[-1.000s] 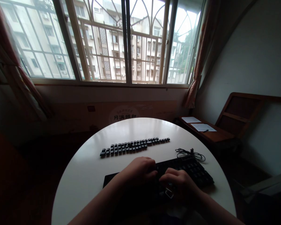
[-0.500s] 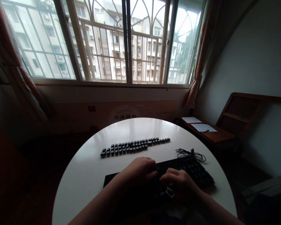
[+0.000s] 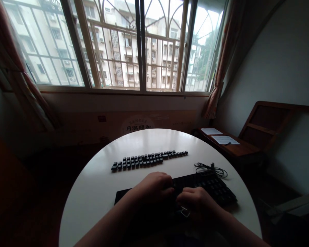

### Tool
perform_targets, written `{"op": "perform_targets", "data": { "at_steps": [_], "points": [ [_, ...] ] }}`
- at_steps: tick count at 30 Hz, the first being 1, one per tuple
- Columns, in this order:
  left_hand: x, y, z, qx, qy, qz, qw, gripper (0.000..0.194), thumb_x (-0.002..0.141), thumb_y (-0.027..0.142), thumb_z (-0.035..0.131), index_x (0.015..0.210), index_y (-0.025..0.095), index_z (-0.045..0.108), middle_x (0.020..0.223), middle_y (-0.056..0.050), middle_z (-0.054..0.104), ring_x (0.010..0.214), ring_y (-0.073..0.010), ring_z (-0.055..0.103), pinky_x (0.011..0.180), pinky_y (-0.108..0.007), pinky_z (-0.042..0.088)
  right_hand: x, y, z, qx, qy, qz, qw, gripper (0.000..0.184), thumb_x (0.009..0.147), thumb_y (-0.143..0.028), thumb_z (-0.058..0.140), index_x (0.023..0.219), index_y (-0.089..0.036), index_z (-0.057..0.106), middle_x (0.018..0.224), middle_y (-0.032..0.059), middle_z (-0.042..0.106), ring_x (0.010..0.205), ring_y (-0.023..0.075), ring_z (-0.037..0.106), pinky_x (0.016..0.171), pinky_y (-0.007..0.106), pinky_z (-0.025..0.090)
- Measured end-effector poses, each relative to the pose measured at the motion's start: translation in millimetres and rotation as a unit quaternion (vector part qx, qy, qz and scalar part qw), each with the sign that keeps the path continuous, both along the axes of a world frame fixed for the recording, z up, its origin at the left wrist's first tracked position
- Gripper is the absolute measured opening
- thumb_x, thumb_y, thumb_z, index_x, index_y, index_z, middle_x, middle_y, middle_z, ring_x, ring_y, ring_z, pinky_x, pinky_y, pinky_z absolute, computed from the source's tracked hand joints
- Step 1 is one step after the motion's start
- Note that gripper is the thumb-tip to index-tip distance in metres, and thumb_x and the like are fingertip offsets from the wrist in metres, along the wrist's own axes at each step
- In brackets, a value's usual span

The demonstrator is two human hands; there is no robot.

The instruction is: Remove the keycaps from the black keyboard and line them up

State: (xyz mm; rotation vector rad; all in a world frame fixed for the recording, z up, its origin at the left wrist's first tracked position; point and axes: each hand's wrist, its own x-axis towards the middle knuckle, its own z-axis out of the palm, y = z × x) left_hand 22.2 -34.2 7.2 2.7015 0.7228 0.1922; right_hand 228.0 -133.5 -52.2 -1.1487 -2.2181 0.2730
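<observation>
A black keyboard (image 3: 218, 188) lies near the front of the round white table, its middle covered by my hands. My right hand (image 3: 195, 199) is closed over the keyboard, and the pale wire loop of what looks like a keycap puller (image 3: 185, 212) sticks out below its fingers. Just to the left, my left hand (image 3: 157, 185) rests with curled fingers on the keyboard's upper part, close to the right fingertips. Whatever its fingers pinch is hidden. Beyond the hands, loose black keycaps (image 3: 144, 160) stand in slanting rows on the table.
The keyboard's cable (image 3: 211, 168) lies coiled behind its right end. The round table (image 3: 92, 192) has a curved edge on all visible sides. To the right stands a wooden chair (image 3: 247, 148) with paper sheets (image 3: 224, 139) and a pen on its seat. A barred window (image 3: 141, 51) is ahead.
My right hand has turned slightly, and the wire loop under it has shifted a little left. My left hand stays in place on the keyboard. The view has moved very slightly.
</observation>
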Motion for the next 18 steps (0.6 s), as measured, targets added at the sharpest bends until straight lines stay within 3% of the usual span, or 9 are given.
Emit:
{"op": "perform_targets", "data": {
  "at_steps": [18],
  "points": [
    [-0.2,0.2,-0.3,-0.003,-0.003,0.002,1.000,0.016,0.085,0.034,0.061,0.093,0.021,0.068,0.091,-0.004,0.069,0.078,-0.0183,0.061,0.064,-0.026,0.041,0.8,1.3,-3.2,-0.009,0.010,0.000,1.000,0.008,0.088,-0.023,0.056,0.086,-0.020,0.064,0.074,-0.0006,0.058,0.056,0.0098,0.052,0.053,0.022,0.035]
  ]
}}
